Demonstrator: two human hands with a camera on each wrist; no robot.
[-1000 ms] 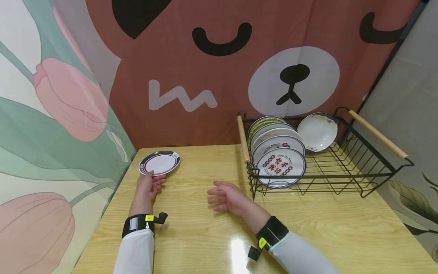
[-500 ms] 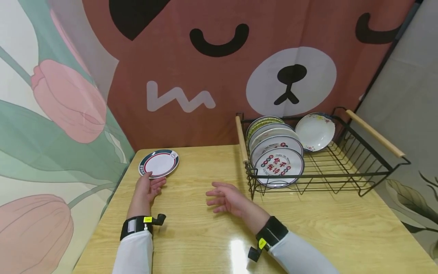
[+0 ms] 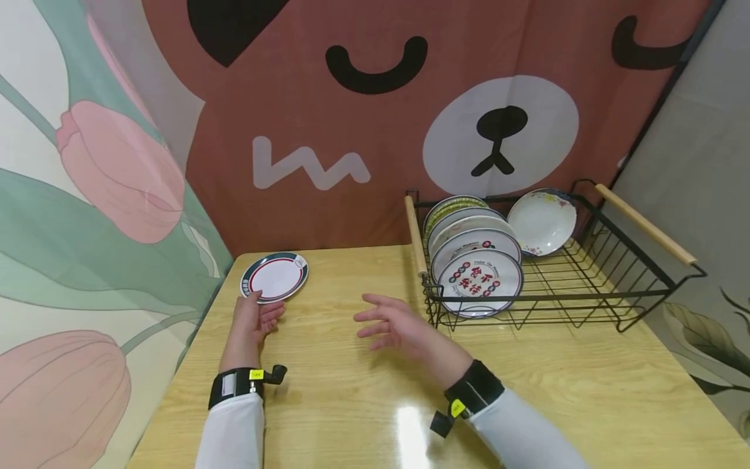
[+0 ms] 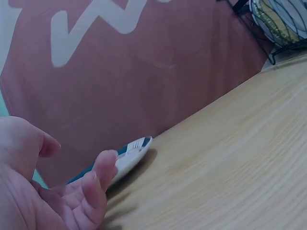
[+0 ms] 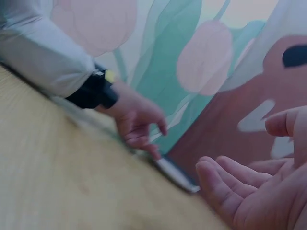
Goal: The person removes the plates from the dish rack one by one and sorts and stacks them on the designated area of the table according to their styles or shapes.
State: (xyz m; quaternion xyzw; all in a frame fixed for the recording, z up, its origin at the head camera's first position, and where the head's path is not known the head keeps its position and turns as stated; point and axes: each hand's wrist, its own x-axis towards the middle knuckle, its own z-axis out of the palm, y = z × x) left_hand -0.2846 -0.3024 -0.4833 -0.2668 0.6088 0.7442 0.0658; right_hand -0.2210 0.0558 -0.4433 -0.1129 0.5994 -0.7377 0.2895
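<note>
A white plate (image 3: 278, 277) with a dark blue and red rim lies at the far left of the table. My left hand (image 3: 254, 319) is at its near edge, thumb over the rim and fingers beside it. The left wrist view shows a gap between thumb and fingers, with the plate (image 4: 136, 153) partly hidden behind the fingertips. Whether the fingers touch the rim, I cannot tell. My right hand (image 3: 394, 326) hovers over the middle of the table with its fingers spread and nothing in them.
A black wire dish rack (image 3: 562, 298) with wooden handles stands at the right. Several plates (image 3: 480, 280) lean upright in its left part, and a flowered bowl (image 3: 541, 225) leans at the back. A bear-print curtain (image 3: 328, 215) hangs behind the table.
My right hand has risen slightly, its forearm shifting a little to the right. The left hand stays by the plate, almost unmoved.
</note>
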